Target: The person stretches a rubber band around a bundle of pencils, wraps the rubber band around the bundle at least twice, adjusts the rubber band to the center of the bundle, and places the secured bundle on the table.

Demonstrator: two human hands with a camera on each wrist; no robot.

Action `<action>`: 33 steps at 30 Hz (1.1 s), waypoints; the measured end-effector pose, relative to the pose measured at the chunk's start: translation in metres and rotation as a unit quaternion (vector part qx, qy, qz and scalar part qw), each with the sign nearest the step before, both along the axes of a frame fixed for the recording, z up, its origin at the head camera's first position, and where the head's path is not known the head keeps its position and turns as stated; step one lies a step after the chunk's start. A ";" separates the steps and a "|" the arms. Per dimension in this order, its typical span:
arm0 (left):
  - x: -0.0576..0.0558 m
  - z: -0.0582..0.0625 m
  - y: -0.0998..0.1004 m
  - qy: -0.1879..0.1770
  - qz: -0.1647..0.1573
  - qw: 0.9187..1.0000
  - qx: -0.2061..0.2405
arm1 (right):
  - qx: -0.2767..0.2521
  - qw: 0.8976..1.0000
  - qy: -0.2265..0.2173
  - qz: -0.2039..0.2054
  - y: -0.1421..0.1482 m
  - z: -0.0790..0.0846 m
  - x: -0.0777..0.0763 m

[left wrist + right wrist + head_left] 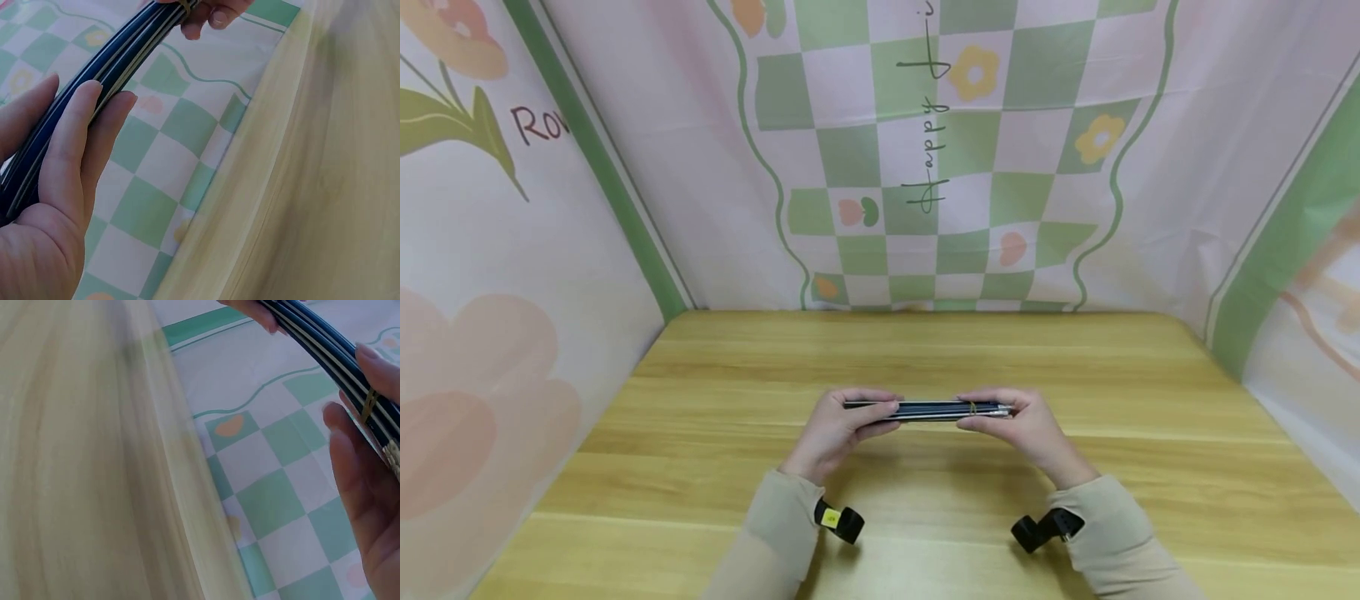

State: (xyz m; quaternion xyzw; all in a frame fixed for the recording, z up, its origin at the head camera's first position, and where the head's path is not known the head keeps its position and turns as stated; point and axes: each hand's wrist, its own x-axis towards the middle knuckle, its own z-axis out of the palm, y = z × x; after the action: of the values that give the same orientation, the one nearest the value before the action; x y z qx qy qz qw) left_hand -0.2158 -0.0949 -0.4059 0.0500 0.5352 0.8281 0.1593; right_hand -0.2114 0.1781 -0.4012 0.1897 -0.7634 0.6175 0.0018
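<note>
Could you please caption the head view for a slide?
A person's left grip and right grip hold a banded bundle of dark rods above a table.

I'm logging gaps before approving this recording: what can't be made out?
Left end of the bundle: partly covered by the left hand in the head view, cut off by the left edge in the left wrist view.
How many pieces it holds: they overlap in every view.
Yellow label: print too small in the head view.
Lettering's second word: cut off by the head view's top edge.
</note>
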 end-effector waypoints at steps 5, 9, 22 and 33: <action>0.000 0.000 0.002 -0.002 -0.003 1.000 -0.006 | 0.023 1.000 0.013 -0.003 -0.001 -0.002 -0.001; 0.000 -0.001 0.002 0.007 0.001 1.000 -0.002 | 0.041 0.999 0.013 -0.001 0.002 -0.002 -0.003; 0.001 0.000 0.003 -0.002 0.024 1.000 -0.008 | 0.115 0.992 0.051 -0.026 0.010 0.000 -0.003; 0.002 0.000 0.006 0.002 0.017 1.000 -0.007 | 0.129 0.985 0.108 -0.028 0.002 0.000 0.000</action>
State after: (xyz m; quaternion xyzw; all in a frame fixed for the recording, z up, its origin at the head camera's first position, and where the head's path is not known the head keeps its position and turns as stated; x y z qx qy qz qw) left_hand -0.2133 -0.0886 -0.4062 0.0419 0.5420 0.8268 0.1445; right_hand -0.2117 0.1796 -0.4008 0.2322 -0.8369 0.4896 0.0775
